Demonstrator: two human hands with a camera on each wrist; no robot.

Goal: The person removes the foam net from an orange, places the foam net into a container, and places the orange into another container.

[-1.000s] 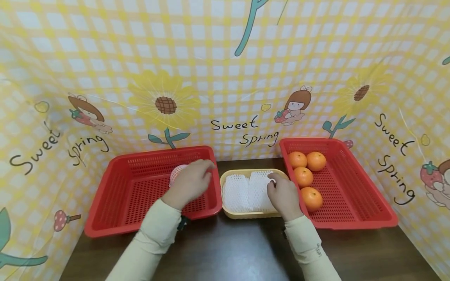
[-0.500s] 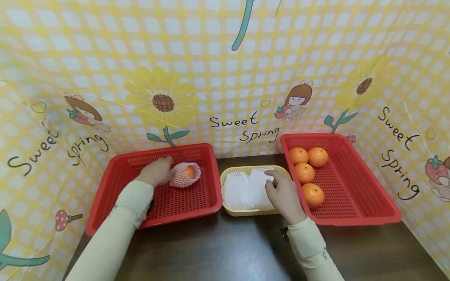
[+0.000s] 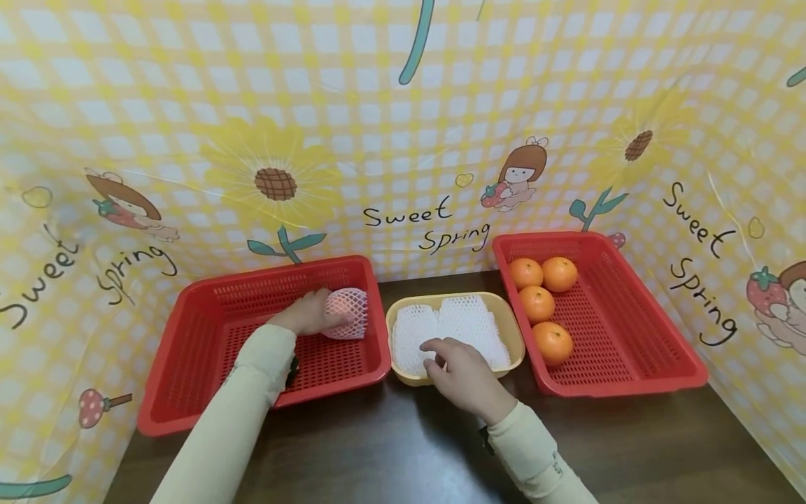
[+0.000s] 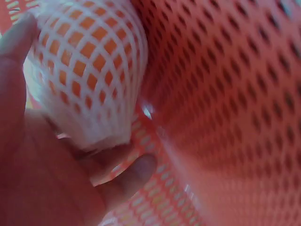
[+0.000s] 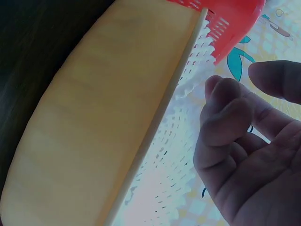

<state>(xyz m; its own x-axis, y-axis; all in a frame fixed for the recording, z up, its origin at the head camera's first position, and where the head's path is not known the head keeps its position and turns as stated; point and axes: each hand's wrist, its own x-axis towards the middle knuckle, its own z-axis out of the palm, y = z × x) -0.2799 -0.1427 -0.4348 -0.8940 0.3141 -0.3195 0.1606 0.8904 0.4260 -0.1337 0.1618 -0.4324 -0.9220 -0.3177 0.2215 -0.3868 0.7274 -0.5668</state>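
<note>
Inside the left red basket (image 3: 208, 329), my left hand (image 3: 308, 313) holds an orange in a foam net sleeve (image 3: 351, 315). The left wrist view shows the thumb along one side of the netted orange (image 4: 94, 61) and fingers beneath the gathered end of the sleeve. My right hand (image 3: 469, 381) is over the near edge of the yellow tray (image 3: 518, 343), fingers loosely bent, holding nothing. Two stacks of white foam net sleeves (image 3: 475, 325) lie side by side in that tray. In the right wrist view, the tray's outer wall (image 5: 94, 108) is beside the right hand (image 5: 254, 150).
A second red basket (image 3: 655, 336) stands on the right with several bare oranges (image 3: 554, 343) along its left side. All three containers sit on a dark wooden table (image 3: 390, 448). A yellow checked cloth (image 3: 403, 140) hangs behind and at both sides.
My left hand moved left off the netted orange, then came back right and took hold of it; the orange has turned. My right hand moved left and nearer, toward the tray's front edge.
</note>
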